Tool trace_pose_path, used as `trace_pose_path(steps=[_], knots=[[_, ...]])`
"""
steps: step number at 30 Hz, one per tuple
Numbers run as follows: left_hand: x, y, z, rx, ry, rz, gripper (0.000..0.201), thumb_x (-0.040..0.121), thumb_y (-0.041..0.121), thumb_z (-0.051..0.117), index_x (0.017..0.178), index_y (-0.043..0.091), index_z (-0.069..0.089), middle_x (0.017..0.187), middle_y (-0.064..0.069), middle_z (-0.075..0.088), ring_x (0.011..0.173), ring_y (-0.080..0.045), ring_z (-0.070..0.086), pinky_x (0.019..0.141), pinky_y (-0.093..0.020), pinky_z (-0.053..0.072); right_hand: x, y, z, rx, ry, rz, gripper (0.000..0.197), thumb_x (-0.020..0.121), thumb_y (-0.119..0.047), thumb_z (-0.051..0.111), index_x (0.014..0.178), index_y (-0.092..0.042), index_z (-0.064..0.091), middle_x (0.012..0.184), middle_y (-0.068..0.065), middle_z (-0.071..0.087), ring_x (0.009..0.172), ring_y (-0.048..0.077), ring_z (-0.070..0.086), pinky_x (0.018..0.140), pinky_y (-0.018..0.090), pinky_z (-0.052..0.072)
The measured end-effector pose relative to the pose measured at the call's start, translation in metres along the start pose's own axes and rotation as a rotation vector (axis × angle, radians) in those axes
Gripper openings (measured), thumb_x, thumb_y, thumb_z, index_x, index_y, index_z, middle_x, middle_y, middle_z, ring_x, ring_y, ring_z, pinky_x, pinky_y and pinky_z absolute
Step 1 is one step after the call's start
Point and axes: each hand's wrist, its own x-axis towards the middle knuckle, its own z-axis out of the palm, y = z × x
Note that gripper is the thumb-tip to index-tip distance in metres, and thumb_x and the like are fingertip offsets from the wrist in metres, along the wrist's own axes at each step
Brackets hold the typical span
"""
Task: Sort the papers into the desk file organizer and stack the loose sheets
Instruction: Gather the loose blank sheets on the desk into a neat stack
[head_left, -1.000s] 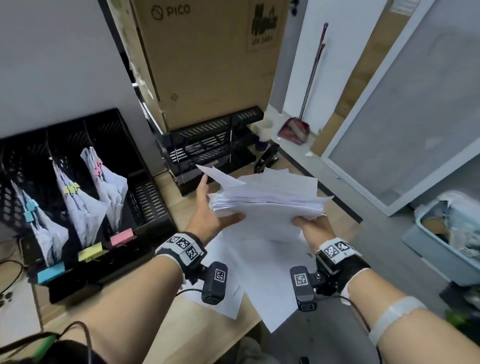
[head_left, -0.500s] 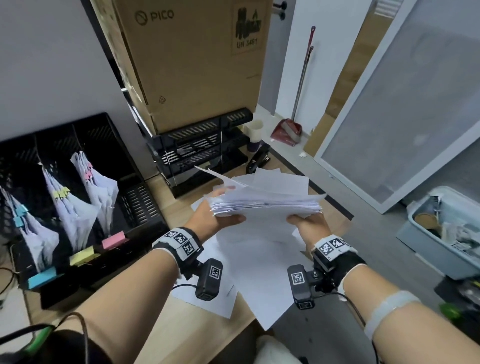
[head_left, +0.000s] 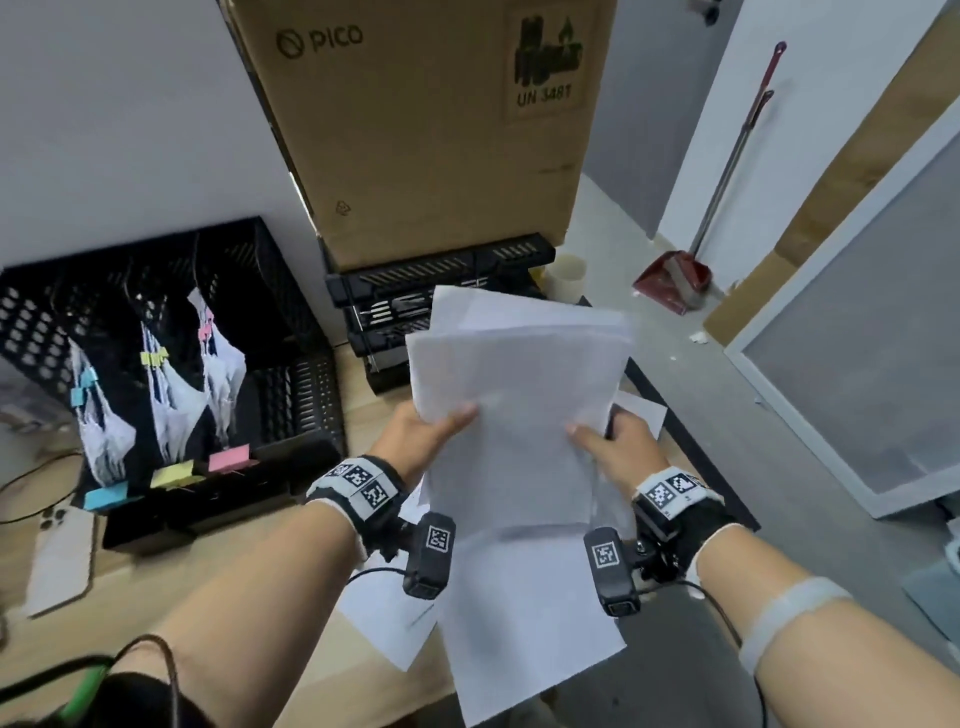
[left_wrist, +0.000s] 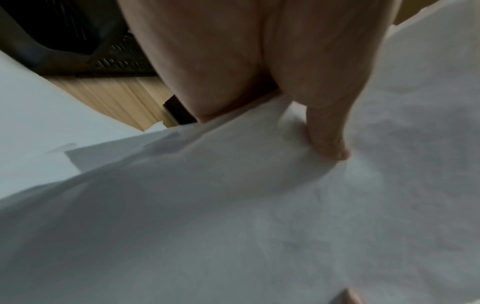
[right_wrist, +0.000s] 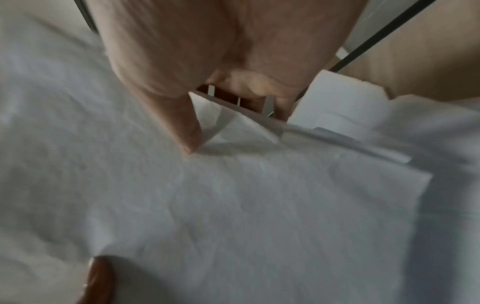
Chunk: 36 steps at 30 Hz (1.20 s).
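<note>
Over the desk (head_left: 291, 540), both hands' fingers (head_left: 457, 413) pinch the paper stack (head_left: 519, 374), now tilted upright

white paper stack (head_left: 519, 395) | black file organizer (head_left: 291, 395) left of stack | blue tab (head_left: 105, 496), yellow tab (head_left: 172, 474), pink tab (head_left: 228, 458) on organizer's front

left hand (head_left: 415, 441): reached forward from the lower left, thumb on top of the stack of sheets (head_left: 519, 395), fingers hidden beneath its left edge.
right hand (head_left: 621, 449): came in from the lower right, thumb laid on the stack's right side, fingers curled under it.
forearms: both bare, angled inward towards each other.
wrists: each banded, with a small camera slung below.
</note>
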Motion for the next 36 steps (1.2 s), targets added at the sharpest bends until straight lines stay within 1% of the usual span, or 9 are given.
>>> trace_pose_path(steps=[5,9,14,17,20,23,26,33,36], knots=[[-0.004,0.011,-0.01,-0.185,0.238,-0.055,0.035,0.087,0.023,0.076,0.119,0.011,0.068,0.116,-0.011,0.074,0.102,-0.032,0.073,0.089,-0.042,0.059,0.029,0.003,0.0,0.04,-0.148,-0.004,0.034,0.084,-0.012,0.072,0.114,-0.015,0.057,0.109,0.005,0.068,0.097,0.016,0.066,0.082,0.027,0.053],[-0.026,-0.011,-0.035,0.197,0.416,-0.316,0.041,0.087,0.046,0.072,0.1,0.008,0.065,0.071,-0.01,0.066,0.043,-0.021,0.056,0.044,-0.025,0.044,0.04,0.035,0.007,-0.057,-0.137,0.275,0.064,0.083,-0.013,0.071,0.137,-0.013,0.035,0.126,0.017,0.057,0.108,0.03,0.058,0.094,0.037,0.045],[-0.054,-0.073,-0.045,0.42,0.34,-0.634,0.057,0.095,0.048,0.06,0.111,-0.006,0.067,0.083,-0.022,0.07,0.054,-0.022,0.054,0.046,-0.021,0.038,0.037,0.085,0.02,-0.425,-0.294,0.482,0.06,0.075,-0.026,0.069,0.129,-0.009,0.05,0.131,0.016,0.055,0.116,0.035,0.056,0.099,0.046,0.049],[-0.064,-0.102,-0.047,0.492,0.301,-0.763,0.049,0.094,0.043,0.062,0.094,-0.006,0.064,0.06,-0.013,0.062,0.043,-0.02,0.052,0.043,-0.021,0.036,0.036,0.12,0.031,-0.479,-0.384,0.491,0.054,0.065,-0.03,0.066,0.116,-0.019,0.055,0.111,0.011,0.064,0.1,0.031,0.064,0.09,0.047,0.055],[-0.066,-0.117,-0.047,0.425,0.259,-0.799,0.041,0.087,0.034,0.071,0.102,-0.004,0.067,0.069,-0.011,0.066,0.051,-0.024,0.059,0.046,-0.022,0.043,0.016,0.119,0.043,-0.436,-0.381,0.551,0.039,0.069,-0.02,0.062,0.106,-0.025,0.05,0.088,0.013,0.07,0.072,0.031,0.068,0.067,0.04,0.06],[-0.06,-0.138,-0.048,0.255,0.176,-0.785,0.057,0.06,0.037,0.092,0.102,0.003,0.072,0.088,-0.019,0.076,0.081,-0.042,0.073,0.076,-0.049,0.062,0.002,0.112,0.054,-0.438,-0.406,0.551,0.042,0.07,-0.023,0.064,0.109,-0.025,0.047,0.081,0.011,0.072,0.066,0.027,0.068,0.063,0.038,0.059],[-0.045,-0.183,-0.055,0.139,0.073,-0.781,0.073,0.047,0.04,0.099,0.106,0.007,0.073,0.103,-0.027,0.074,0.101,-0.055,0.067,0.091,-0.073,0.047,-0.002,0.112,0.063,-0.484,-0.441,0.489,0.05,0.077,-0.03,0.069,0.119,-0.02,0.045,0.104,0.003,0.06,0.087,0.02,0.059,0.075,0.027,0.048],[-0.054,-0.13,-0.046,0.367,0.058,-0.606,0.05,0.066,0.043,0.079,0.1,0.009,0.065,0.093,-0.012,0.077,0.084,-0.034,0.074,0.08,-0.046,0.061,-0.006,0.116,0.072,-0.368,-0.351,0.474,0.03,0.083,-0.017,0.062,0.111,-0.012,0.051,0.104,0.009,0.059,0.071,0.012,0.056,0.054,0.021,0.047],[-0.054,-0.112,-0.051,0.452,0.045,-0.542,0.044,0.069,0.04,0.078,0.099,0.009,0.069,0.095,-0.007,0.076,0.088,-0.028,0.073,0.086,-0.043,0.06,0.004,0.127,0.069,-0.172,-0.096,0.568,0.039,0.073,-0.015,0.061,0.108,-0.017,0.042,0.105,0.017,0.06,0.075,0.031,0.068,0.066,0.04,0.061]])
